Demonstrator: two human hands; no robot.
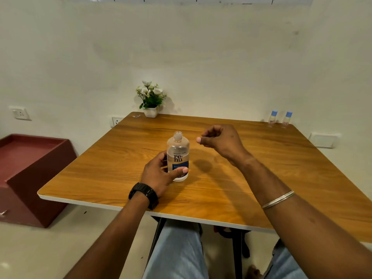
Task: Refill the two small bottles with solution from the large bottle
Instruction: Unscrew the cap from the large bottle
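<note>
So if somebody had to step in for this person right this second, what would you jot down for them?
Left hand: its grip is round the large bottle, which stands upright near the middle of the table.
Right hand: raised beside the bottle's neck, fingers curled, seemingly pinching something small and dark; possibly the cap, too hidden to tell.
Large bottle: top looks uncapped.
Two small bottles: upright at the far right corner by the wall, blue caps on, untouched.
Done: large bottle apparently opened.
Left: bring the small bottles over, uncap both, fill each, recap everything.
</note>
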